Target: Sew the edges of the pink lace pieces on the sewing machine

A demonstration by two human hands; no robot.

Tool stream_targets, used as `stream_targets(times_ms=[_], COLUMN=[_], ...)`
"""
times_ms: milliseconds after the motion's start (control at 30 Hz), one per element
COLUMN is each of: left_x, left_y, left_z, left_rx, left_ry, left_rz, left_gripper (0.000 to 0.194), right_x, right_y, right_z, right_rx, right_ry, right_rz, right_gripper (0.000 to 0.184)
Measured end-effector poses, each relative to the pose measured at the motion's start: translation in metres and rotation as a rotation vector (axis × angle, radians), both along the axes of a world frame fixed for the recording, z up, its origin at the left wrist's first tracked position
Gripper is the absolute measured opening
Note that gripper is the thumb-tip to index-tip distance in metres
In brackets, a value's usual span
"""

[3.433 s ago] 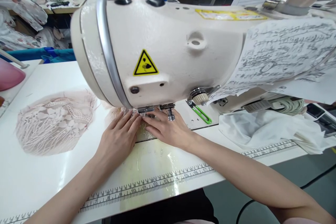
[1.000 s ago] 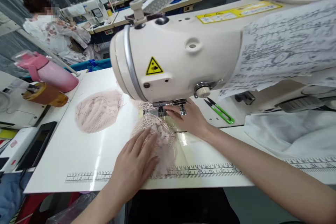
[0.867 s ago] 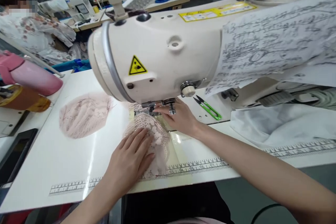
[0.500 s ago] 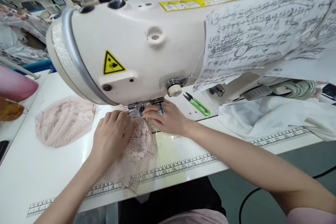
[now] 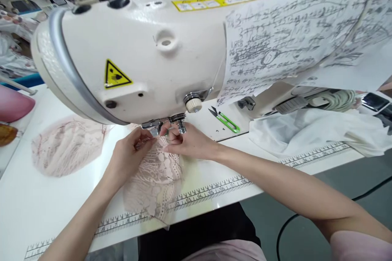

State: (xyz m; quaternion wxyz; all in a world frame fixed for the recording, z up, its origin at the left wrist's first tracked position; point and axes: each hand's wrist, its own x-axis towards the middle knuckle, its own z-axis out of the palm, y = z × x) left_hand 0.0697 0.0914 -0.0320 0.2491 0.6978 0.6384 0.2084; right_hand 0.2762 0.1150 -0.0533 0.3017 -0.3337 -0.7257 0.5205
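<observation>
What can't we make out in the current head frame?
All head view:
Lace piece: far end, hidden by left hand and sewing machine head.
Right hand: its grip, hidden by curled fingers.
Needle tip: too small, blurred.
Handwritten sheet: most words, blurred.
Pink bottle: rest, cut by left edge.

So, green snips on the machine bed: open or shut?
Open: the green snips lie with their two dark blade tips visibly apart.

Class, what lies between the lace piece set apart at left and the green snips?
In the head view, the left hand, the handled lace piece and the right hand lie between the separate lace piece and the green snips.
</observation>
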Motion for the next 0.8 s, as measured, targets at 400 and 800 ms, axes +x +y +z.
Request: stream_targets(times_ms=[400,800], left_x=[0.001,0.001], left_y=[0.014,-0.014], left_z=[0.001,-0.020], left_rx=[0.342,0.539], left_ry=[0.575,0.527], left_rz=[-0.151,-0.473], left_gripper=[0.029,0.042], right_x=[0.001,0.002], right_y=[0.000,-0.001], right_z=[-0.012,-0.007], right_rx=[1.018,0.997], right_ry=[-0.581,-0.623], right_rz=[-0.141,-0.070], right_gripper=[0.027,0.034])
